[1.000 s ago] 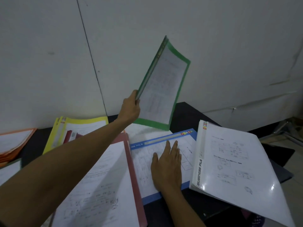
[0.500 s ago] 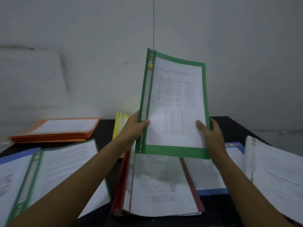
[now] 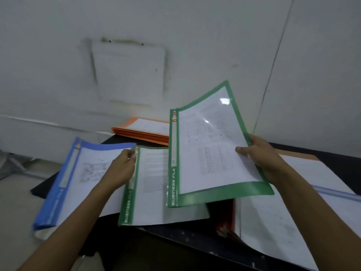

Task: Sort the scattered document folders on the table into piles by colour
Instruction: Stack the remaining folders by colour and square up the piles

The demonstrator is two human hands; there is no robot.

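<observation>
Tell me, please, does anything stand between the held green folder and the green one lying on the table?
Nothing visible does. The held folder, in the right hand, overhangs the lying folder, whose cover is bare; only the left hand sits at its spine.

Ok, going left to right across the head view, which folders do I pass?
blue folder → flat green folder → raised green folder, gripped by the right hand → red folder. Omitted: orange pile, overlapping the green ones.
</observation>
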